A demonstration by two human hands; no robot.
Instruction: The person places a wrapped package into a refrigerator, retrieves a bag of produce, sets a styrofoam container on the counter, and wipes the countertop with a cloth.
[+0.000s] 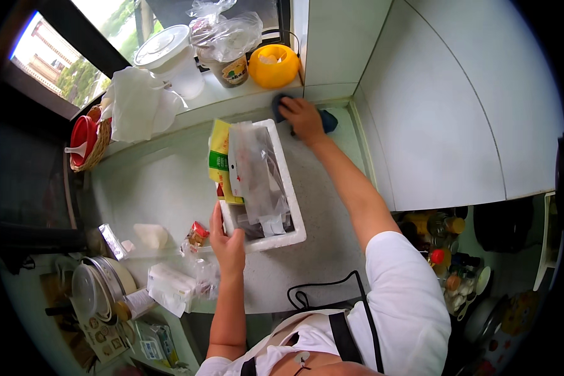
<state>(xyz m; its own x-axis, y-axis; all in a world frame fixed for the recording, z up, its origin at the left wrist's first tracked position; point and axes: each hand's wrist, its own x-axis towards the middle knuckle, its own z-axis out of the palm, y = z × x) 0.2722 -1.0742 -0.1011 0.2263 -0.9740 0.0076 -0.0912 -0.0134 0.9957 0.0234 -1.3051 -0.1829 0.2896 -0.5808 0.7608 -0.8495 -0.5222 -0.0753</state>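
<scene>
My left hand (227,244) grips the near left corner of a white foam box (296,233) on the countertop, thumb over the rim. Inside the box lie clear plastic bags (260,169), and a yellow and green packet (219,160) leans out over its left edge. Stretched to the far right, my right hand (302,119) presses a dark blue cloth (328,121) against the counter's back edge, below the window ledge. Part of the cloth is hidden beneath the palm.
On the ledge stand a lidded white tub (185,69), a bag-topped bucket (232,72) and a yellow container (274,66). A wicker basket (101,141) sits at the left. Tissues (171,285) and a small red-lidded jar (198,233) are near the front left. A black cord (323,285) lies at the front edge.
</scene>
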